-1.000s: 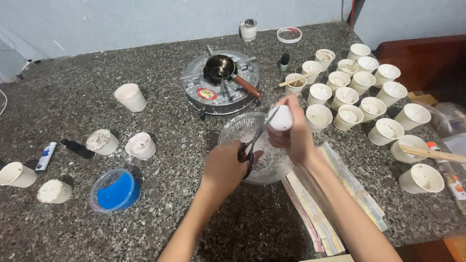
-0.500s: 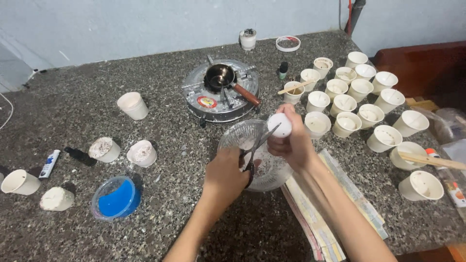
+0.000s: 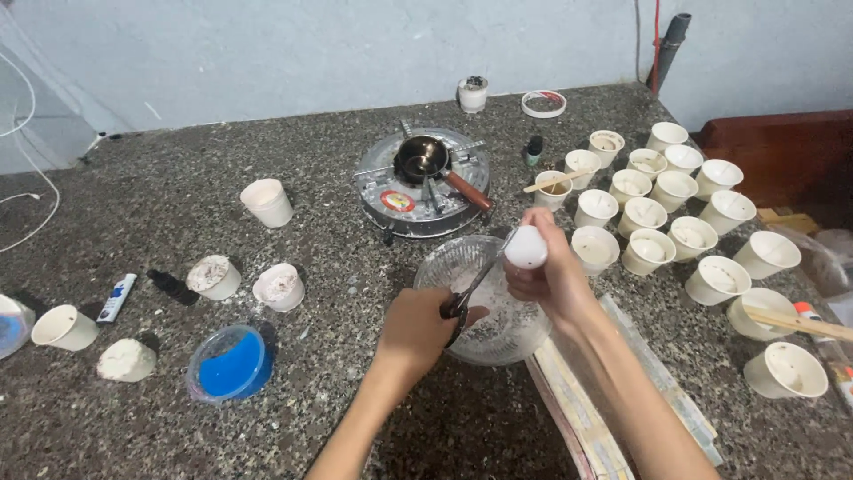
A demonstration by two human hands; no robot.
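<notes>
Gripping a pair of dark-handled scissors [image 3: 469, 295], the left hand [image 3: 418, 333] has its fingers curled shut through the loops, the blades angled up toward a white cup-shaped lump [image 3: 526, 248]. The right hand [image 3: 555, 276] holds that lump with its fingers wrapped closed around the lower part. Both hands hover over a clear glass bowl [image 3: 462, 265] near the middle of the speckled stone counter [image 3: 178, 142]. Just behind the bowl stands a round metal burner [image 3: 400, 200] carrying a small dark pan [image 3: 419, 158]. Many white cups [image 3: 675, 191] crowd the counter's right edge, and a blue lid [image 3: 230, 364] lies toward the left front.
</notes>
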